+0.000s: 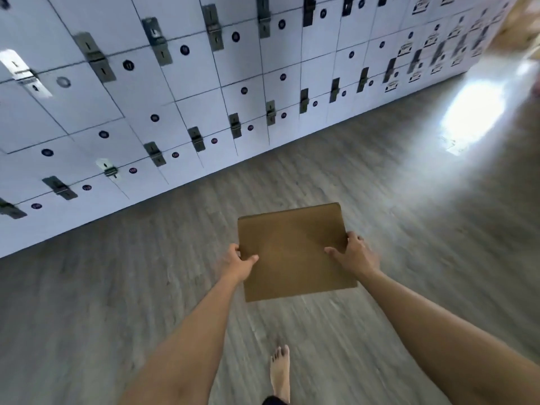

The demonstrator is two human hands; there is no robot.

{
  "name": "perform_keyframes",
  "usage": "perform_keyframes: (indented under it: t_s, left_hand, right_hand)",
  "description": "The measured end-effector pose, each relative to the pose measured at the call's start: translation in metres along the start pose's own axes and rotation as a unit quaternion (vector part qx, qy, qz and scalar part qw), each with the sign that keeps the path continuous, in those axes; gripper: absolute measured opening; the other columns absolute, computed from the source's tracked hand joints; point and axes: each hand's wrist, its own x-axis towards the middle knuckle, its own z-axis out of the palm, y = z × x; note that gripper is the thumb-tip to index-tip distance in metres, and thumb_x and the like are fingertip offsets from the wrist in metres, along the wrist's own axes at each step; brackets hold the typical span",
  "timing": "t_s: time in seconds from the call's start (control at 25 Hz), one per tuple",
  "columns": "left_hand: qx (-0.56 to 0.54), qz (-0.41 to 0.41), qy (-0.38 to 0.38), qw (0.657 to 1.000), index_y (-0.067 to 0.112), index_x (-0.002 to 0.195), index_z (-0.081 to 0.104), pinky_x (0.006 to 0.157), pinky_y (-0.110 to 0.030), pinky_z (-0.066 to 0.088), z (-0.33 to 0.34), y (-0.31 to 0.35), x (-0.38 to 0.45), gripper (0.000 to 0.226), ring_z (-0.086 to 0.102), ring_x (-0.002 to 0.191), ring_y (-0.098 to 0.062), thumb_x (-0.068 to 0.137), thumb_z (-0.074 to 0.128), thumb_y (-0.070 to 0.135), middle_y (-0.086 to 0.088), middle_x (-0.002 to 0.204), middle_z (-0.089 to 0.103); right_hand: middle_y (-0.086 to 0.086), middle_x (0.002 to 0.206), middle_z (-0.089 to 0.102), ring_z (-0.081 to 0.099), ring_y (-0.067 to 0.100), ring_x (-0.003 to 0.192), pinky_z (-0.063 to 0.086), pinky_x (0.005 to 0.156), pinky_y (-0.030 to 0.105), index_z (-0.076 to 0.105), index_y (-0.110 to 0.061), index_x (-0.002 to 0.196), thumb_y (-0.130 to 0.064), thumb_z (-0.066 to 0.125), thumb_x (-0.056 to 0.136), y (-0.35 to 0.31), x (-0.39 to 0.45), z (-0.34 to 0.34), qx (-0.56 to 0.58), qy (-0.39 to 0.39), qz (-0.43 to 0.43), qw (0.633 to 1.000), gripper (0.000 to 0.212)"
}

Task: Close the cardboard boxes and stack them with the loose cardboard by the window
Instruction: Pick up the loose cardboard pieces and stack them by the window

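A flat brown cardboard box [292,249], closed with its plain top facing up, hangs in front of me above the grey floor. My left hand [239,263] grips its left edge, thumb on top and fingers underneath. My right hand [355,254] grips the right edge the same way. Both arms are stretched forward. At the top right corner a blurred heap of brown cardboard [523,21] shows beside bright daylight.
A wall of white lockers [175,97] with metal latches runs along the left and far side. Grey wood-look floor [409,214] stretches toward a bright patch of light [473,109] at the right. My bare foot [280,372] is on the floor below the box.
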Motion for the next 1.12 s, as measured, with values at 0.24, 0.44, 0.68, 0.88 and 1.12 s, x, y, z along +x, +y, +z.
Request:
perform_keyframes:
  t_s: [0.24,0.44,0.68,0.88,1.12]
  left_hand:
    - [0.093,0.092,-0.079,0.988,0.012,0.128,0.052,0.093,-0.034,0.050,0.059,0.127,0.086,0.055,0.063,0.111,-0.029,0.085,0.079,0.034,-0.011,0.121,0.064]
    - [0.154,0.162,-0.133,0.966,0.016,0.132,0.053,0.085,-0.030,0.044,0.150,0.234,0.124,0.058,0.062,0.111,-0.025,0.085,0.079,0.038,-0.006,0.123,0.065]
    - [0.174,0.230,-0.163,0.944,0.016,0.139,0.047,0.100,-0.038,0.048,0.267,0.392,0.167,0.066,0.059,0.119,-0.027,0.086,0.077,0.040,-0.006,0.135,0.058]
    - [0.160,0.240,-0.151,0.945,0.016,0.140,0.046,0.100,-0.041,0.049,0.330,0.499,0.213,0.069,0.059,0.118,-0.028,0.084,0.078,0.040,-0.008,0.136,0.056]
    - [0.174,0.248,-0.149,0.941,0.020,0.138,0.046,0.097,-0.040,0.052,0.365,0.591,0.312,0.066,0.060,0.115,-0.025,0.085,0.076,0.046,-0.004,0.134,0.057]
  right_hand:
    - [0.009,0.130,0.055,0.059,0.031,0.115,0.050,0.086,0.042,0.041,-0.015,0.139,-0.063,0.060,0.088,0.031,0.069,-0.073,0.013,0.075,0.094,0.993,0.073]
    - [0.009,0.133,0.055,0.057,0.028,0.119,0.050,0.089,0.040,0.041,-0.015,0.143,-0.065,0.060,0.087,0.096,0.125,-0.129,0.023,0.135,0.175,0.975,0.078]
    - [0.008,0.133,0.055,0.057,0.026,0.120,0.048,0.092,0.037,0.042,-0.015,0.143,-0.066,0.058,0.087,0.175,0.224,-0.213,0.072,0.175,0.235,0.953,0.077]
    - [0.008,0.131,0.056,0.057,0.026,0.120,0.047,0.093,0.037,0.045,-0.016,0.140,-0.065,0.061,0.086,0.203,0.329,-0.292,0.090,0.190,0.238,0.948,0.074]
    - [0.006,0.132,0.057,0.057,0.025,0.119,0.049,0.093,0.039,0.044,-0.016,0.141,-0.066,0.060,0.086,0.199,0.468,-0.338,0.086,0.180,0.224,0.954,0.076]
